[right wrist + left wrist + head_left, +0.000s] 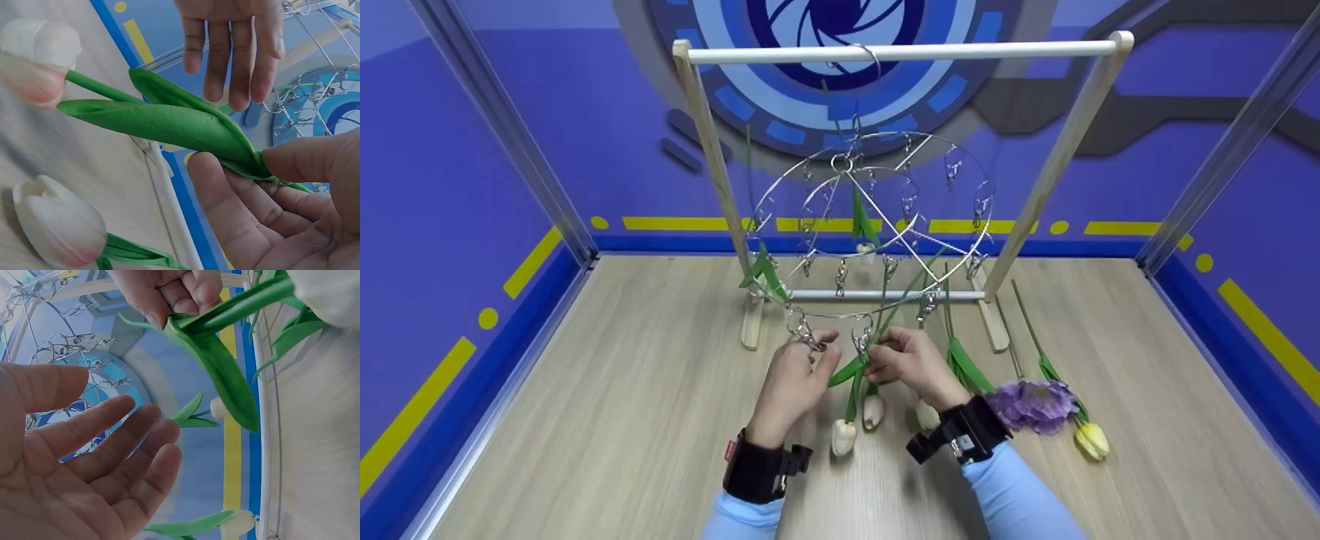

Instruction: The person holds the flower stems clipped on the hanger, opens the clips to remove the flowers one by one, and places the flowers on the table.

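Observation:
My right hand (919, 364) pinches the stem of a white artificial tulip (844, 437) between thumb and fingers, just where the green leaves (185, 126) join. Its blossom points down toward me, and the stem slants up under the front of the round wire clip hanger (892, 226). Close to the front clips, my left hand (802, 375) has its fingers extended and apart; in the left wrist view nothing lies in the palm. A metal clip (861, 337) hangs between both hands. Whether the stem touches that clip, I cannot tell.
The hanger hooks over the white bar (997, 50) of a wooden rack. Two flowers hang upside down from it, showing leaves (765, 276). On the table lie white tulips (874, 411), a purple flower (1035, 406) and a yellow tulip (1091, 441). Blue panels enclose the table.

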